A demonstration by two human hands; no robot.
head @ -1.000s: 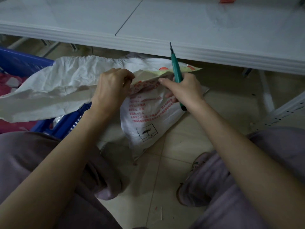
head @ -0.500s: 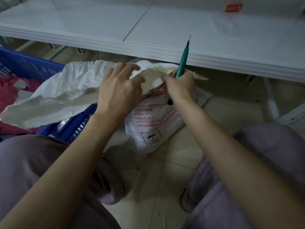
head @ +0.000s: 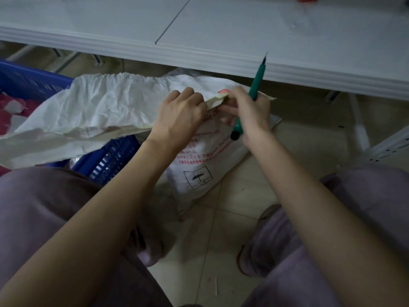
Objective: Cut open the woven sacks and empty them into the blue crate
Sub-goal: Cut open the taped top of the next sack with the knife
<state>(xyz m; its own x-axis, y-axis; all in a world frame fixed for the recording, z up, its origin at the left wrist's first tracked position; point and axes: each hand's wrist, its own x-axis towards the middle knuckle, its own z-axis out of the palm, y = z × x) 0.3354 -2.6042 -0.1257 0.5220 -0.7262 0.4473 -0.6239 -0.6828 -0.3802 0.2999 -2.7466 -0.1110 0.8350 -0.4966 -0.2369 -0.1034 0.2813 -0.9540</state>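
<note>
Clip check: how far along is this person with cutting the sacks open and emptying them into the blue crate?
Done: the blue crate already holds pink items, and slack white sacking drapes over its corner. In hand: the left hand grips the printed sack at its top edge; the right hand pinches it while holding the green cutter, blade up. Left: tipping this sack, which stands on the floor, into the crate.

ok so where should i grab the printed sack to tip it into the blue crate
Likely the lower end of the printed sack, near the floor, from the right: its top edge is up in the left hand and the blue crate sits to its left.
</note>
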